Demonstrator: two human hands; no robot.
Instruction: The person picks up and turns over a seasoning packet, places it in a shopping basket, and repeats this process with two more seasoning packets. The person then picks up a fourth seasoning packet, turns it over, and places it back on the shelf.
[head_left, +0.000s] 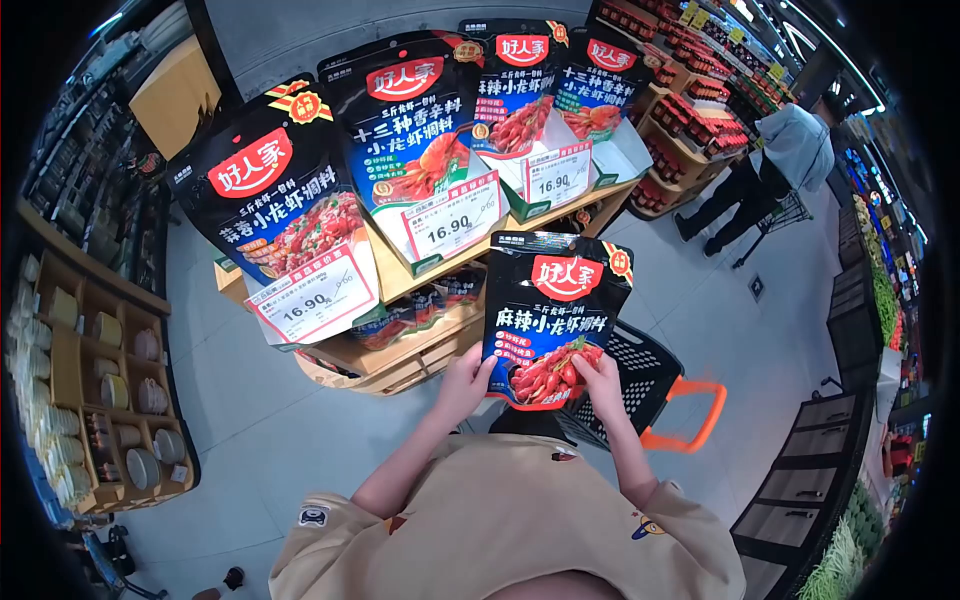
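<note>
A black and blue seasoning pouch (553,320) with a red logo and crayfish picture is held upright in front of the body. My left hand (466,382) grips its lower left edge, thumb on the front. At the lower right, my right hand (597,385) pinches it, thumb over the crayfish picture. The fingers behind the pouch are hidden. Similar pouches, such as the one at the left (270,190), stand in a row on a wooden shelf (400,285), with price cards (315,298) reading 16.90 in front.
Behind the held pouch is a black shopping basket (640,375) with an orange handle (712,400). A person (785,160) stands at a cart at the upper right. Bowls fill a wooden rack (110,390) at the left. Dark cabinets (810,460) line the right.
</note>
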